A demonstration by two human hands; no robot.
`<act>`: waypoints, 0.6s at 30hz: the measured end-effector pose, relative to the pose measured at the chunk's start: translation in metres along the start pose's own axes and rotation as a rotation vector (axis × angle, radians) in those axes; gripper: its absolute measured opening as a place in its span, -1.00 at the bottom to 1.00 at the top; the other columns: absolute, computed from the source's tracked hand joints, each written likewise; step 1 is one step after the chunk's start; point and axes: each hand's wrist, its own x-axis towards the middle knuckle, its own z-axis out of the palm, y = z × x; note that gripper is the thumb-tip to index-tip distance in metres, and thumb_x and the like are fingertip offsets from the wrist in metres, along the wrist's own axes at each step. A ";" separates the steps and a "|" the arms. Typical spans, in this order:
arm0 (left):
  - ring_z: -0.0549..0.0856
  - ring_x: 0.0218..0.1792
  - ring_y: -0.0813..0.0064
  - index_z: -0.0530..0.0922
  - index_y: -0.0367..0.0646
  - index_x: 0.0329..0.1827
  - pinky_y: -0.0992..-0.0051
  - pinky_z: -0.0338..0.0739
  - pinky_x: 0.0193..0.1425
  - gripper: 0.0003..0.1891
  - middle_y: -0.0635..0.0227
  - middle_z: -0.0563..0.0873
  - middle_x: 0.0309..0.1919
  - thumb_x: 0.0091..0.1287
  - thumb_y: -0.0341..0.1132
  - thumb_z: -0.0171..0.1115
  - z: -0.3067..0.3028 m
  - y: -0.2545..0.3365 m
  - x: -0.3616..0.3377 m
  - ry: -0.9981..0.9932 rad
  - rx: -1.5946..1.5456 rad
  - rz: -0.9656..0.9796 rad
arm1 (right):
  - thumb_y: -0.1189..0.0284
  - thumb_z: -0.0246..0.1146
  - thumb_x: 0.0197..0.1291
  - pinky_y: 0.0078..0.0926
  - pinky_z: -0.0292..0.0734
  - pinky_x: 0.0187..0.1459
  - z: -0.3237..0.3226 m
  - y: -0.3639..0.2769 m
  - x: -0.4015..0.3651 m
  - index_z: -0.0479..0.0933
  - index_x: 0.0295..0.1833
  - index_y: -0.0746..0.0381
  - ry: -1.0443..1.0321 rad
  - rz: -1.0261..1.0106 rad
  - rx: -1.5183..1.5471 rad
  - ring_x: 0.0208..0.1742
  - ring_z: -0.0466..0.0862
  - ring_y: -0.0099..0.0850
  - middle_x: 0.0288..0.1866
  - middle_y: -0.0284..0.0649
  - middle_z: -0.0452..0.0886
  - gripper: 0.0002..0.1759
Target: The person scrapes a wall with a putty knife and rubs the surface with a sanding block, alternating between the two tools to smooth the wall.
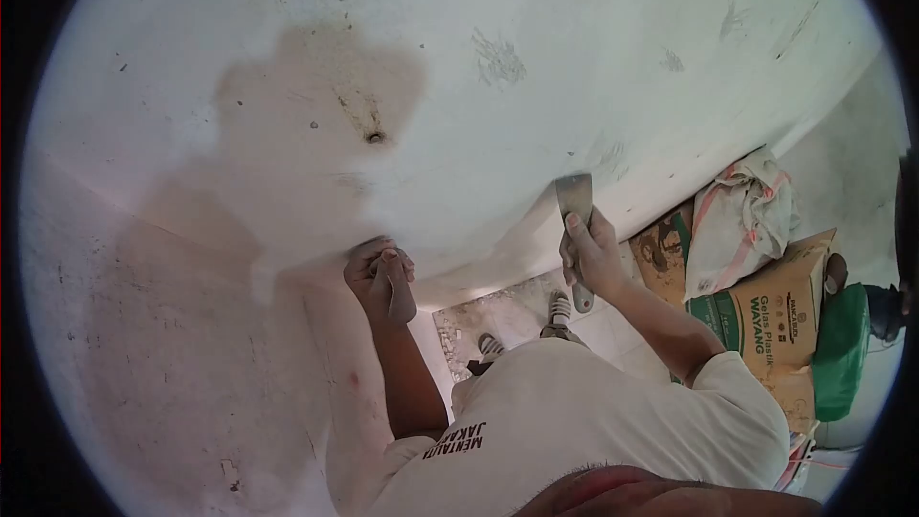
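Observation:
In my right hand [592, 254] is a putty knife [574, 196], its handle wrapped by the fingers. Its wide blade points up toward the wall and its tip appears to be at the wall's surface. My left hand [381, 273] is closed, fingers curled in, close to the wall on the left; whether anything is inside the fingers is hidden. The pale wall [459, 115] carries scuffs, dark specks and a small hole [375, 137] with brown stains around it. A shadow falls across the wall above my left hand.
To the right stand a cardboard box [775, 325] with printed lettering, a white sack [742, 220] with red stripes and a green object [842, 354]. Feet in striped footwear [560, 306] are on the tiled floor [613, 325] below. Another wall [172, 345] meets at the left.

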 end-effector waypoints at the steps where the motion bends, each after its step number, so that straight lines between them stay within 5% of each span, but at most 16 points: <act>1: 0.53 -0.61 0.60 0.54 -0.27 -0.15 0.62 0.40 -0.56 -0.76 0.33 0.58 -0.57 0.41 -0.24 0.28 0.001 0.001 0.001 0.002 0.001 0.006 | 0.11 0.03 0.48 -0.55 0.39 -0.75 0.003 -0.009 -0.001 0.25 0.04 0.24 0.007 -0.014 0.017 -0.82 0.40 -0.48 -0.64 -0.25 0.41 -0.62; 18: 0.51 -0.62 0.63 0.53 -0.27 -0.17 0.63 0.38 -0.56 -0.79 0.40 0.54 -0.64 0.42 -0.27 0.26 -0.005 0.005 0.004 -0.002 0.014 -0.008 | 0.15 -0.02 0.51 -0.58 0.37 -0.77 -0.002 0.047 -0.018 0.24 -0.09 0.22 0.013 0.052 -0.091 -0.82 0.38 -0.50 -0.64 -0.29 0.38 -0.68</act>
